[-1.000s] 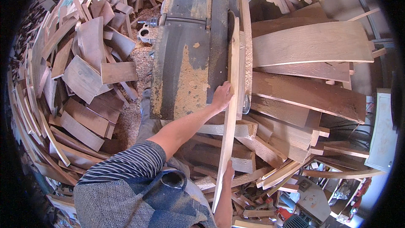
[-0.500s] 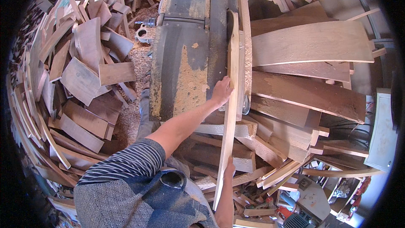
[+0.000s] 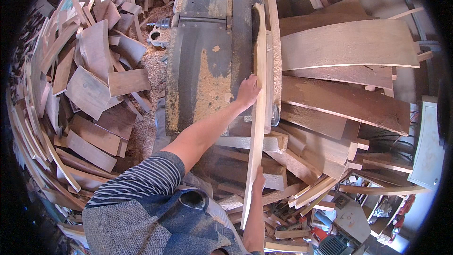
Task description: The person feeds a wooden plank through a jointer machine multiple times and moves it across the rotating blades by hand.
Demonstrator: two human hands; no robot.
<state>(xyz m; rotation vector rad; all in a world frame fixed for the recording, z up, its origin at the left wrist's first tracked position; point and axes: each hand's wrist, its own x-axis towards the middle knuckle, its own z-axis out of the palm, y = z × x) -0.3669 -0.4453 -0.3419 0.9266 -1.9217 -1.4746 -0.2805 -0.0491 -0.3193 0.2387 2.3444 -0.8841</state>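
A long, pale wooden board [image 3: 257, 123] stands on its narrow edge on the dark, sawdust-covered machine table [image 3: 186, 75], which looks like a jointer. Its far part runs beside the upright fence, and its near part sticks out past the table toward me. My left hand [image 3: 248, 91] is closed over the board about midway, its fingers curled on the upper edge. Nearer to me, my right hand [image 3: 258, 181] holds the board's right side close to the near end. Some of its fingers are hidden behind the wood.
Wide planks [image 3: 349, 45] are stacked right of the machine. Many short offcuts [image 3: 89, 89] lie heaped on the left, with wood shavings [image 3: 146, 75] on the floor between. More rough timbers [image 3: 269, 144] lie near the board's close end. A pale cabinet [image 3: 423, 144] stands far right.
The board has slid a little forward along the machine, away from me. Both hands have moved forward with it and keep their hold.
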